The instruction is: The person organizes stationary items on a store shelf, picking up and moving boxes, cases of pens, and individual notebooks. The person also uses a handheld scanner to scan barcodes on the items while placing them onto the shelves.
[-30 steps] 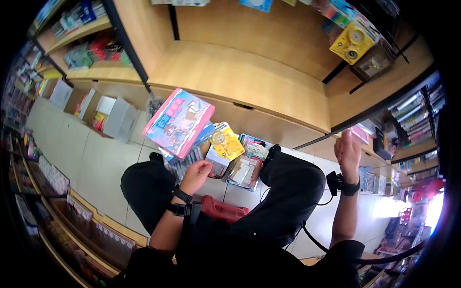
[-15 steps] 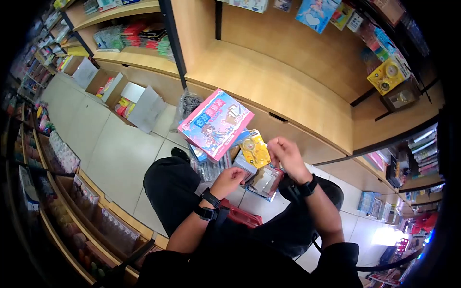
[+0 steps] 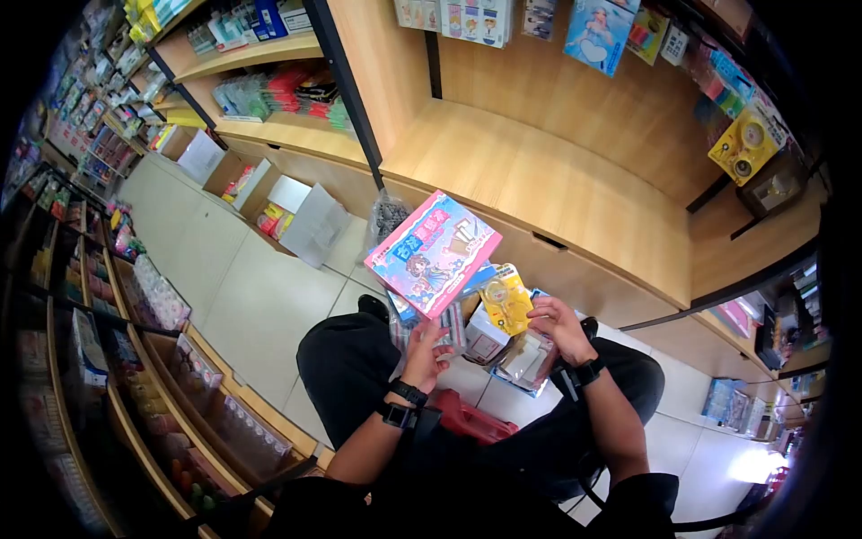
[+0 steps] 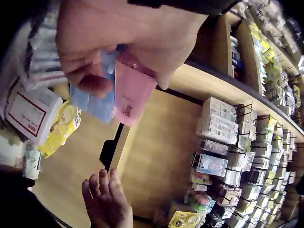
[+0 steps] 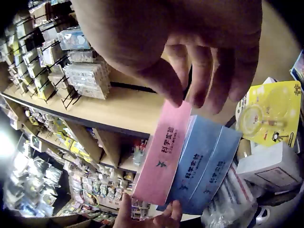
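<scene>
A pink box with a cartoon girl on its lid point(image 3: 435, 256) lies on top of blue boxes point(image 5: 204, 161). My left hand point(image 3: 424, 359) is at the pink box's near corner, fingers loosely bent and holding nothing. Beside the stack, a yellow carded package point(image 3: 505, 301) leans over a white box point(image 3: 488, 337). My right hand point(image 3: 561, 331) hovers near the yellow card with fingers apart; the left wrist view shows them extended. Under the blue boxes are plastic-wrapped striped items point(image 5: 232, 194).
A wooden shelf point(image 3: 539, 180) stands in front, with hanging packages point(image 3: 597, 36) above it. Cartons point(image 3: 310, 225) line the floor at left. A red plastic object point(image 3: 471, 418) lies between the person's legs. Low display bins point(image 3: 197, 386) run along the left side.
The right hand has come in from the far right to beside the yellow card. The left hand has moved from the white box to the pink box's near corner. The head view has shifted left.
</scene>
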Motion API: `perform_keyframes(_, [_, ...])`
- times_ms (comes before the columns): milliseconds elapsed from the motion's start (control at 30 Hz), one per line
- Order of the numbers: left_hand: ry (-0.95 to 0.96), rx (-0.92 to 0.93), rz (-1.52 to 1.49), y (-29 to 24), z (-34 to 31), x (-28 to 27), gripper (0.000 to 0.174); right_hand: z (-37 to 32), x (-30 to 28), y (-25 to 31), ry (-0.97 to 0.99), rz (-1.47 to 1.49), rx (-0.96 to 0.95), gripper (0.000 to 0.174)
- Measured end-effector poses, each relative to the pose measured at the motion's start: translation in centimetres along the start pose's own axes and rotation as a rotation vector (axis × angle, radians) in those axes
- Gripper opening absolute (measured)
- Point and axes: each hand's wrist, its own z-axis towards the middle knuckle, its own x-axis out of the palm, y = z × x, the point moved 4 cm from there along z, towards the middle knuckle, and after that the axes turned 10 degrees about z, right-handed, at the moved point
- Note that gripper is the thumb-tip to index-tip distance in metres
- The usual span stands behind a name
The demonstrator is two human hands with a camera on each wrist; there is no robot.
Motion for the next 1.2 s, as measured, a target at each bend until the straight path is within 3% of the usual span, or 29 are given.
perform_keyframes(33, [-0.008,0.004,0.011,0.1,0.2,-0.2,0.043,0.2,0.4,-0.1,0.091,-0.048,0.002,0.033])
perform_keyframes(100, [-0.03,0.064,-0.035,-0.2,0.3,-0.6,0.043,0.4,0.5,-0.1,0.106,-0.055,0.009,0.029])
perform_keyframes(267, [-0.166,0.097,-0.007,-1.0,0.1,-1.1,0.046,0.4,-0.1,0.1,0.097,-0.06,0.036,0.024])
perform_keyframes(567, [-0.183,0.034,0.084,-1.8,0.9,-0.4,0.042,-0.5,-1.0,0.4,0.05,-0.079,0.04,0.022])
perform_keyframes(767, [-0.028,0.061,-0.052,-5.5,-1.4,-0.3,0.032,-0.5,-1.4,1.4,0.035,-0.052,-0.008,0.02])
perform_keyframes(967, [0.109,0.393,-0.105,-11.1,-7.1,-0.8,0.028,-0.8,-1.2,2.2,0.056,-0.06,-0.062,0.018])
perform_keyframes(1000, [0.039,0.426,-0.096,-11.8,-8.0,-0.7,0.03,-0.8,-1.1,2.2,0.072,-0.078,-0.065,0.017])
perform_keyframes(1100, [-0.076,0.462,0.078,-12.8,-8.2,-1.5,0.032,-0.7,-1.1,1.9,0.058,-0.069,-0.082,0.02])
perform_keyframes(1200, [-0.031,0.405,-0.04,-12.5,-7.2,-3.1,0.034,-1.0,-0.9,1.7,0.029,-0.087,-0.041,0.02])
